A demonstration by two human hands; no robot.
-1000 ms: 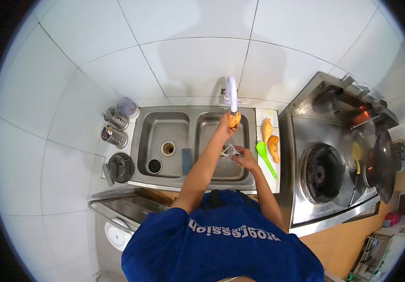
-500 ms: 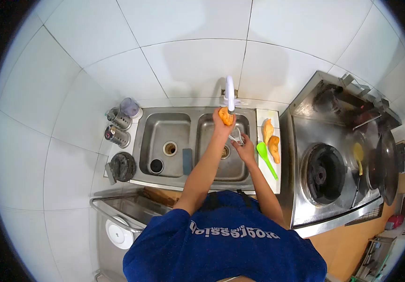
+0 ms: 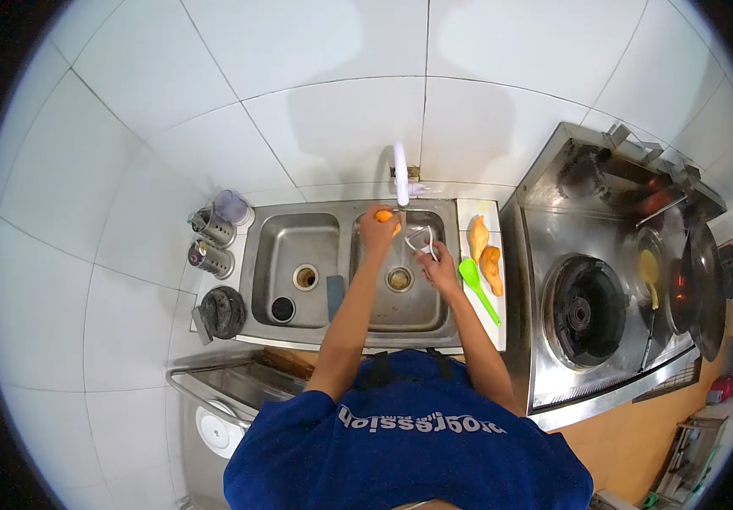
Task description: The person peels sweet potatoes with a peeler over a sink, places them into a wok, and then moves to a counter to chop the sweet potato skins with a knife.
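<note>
Over the back of the right sink basin [image 3: 400, 320], my left hand [image 3: 377, 229] is closed around an orange vegetable [image 3: 389, 220], just below the white faucet [image 3: 401, 174]. My right hand [image 3: 440, 268] holds a white peeler-like tool [image 3: 421, 241] by its handle, over the right side of the same basin. The tool and the vegetable are apart. On the ledge to the right lie two more orange pieces, a paler one [image 3: 479, 239] behind a darker one [image 3: 491, 270]. A green spoon [image 3: 479, 291] lies beside them.
The left basin [image 3: 298, 234] holds a black round cup [image 3: 283, 308]; a grey-blue block [image 3: 335, 296] stands near the divider. Metal holders [image 3: 212, 258] and a dark scouring pad [image 3: 223, 312] line the left ledge. At right are a stove burner [image 3: 588, 312] and a wok [image 3: 707, 293].
My left hand has moved down and left with the vegetable, away from the faucet's tip. The tool in my right hand has turned and is clearer to see. The whole view has shifted slightly.
</note>
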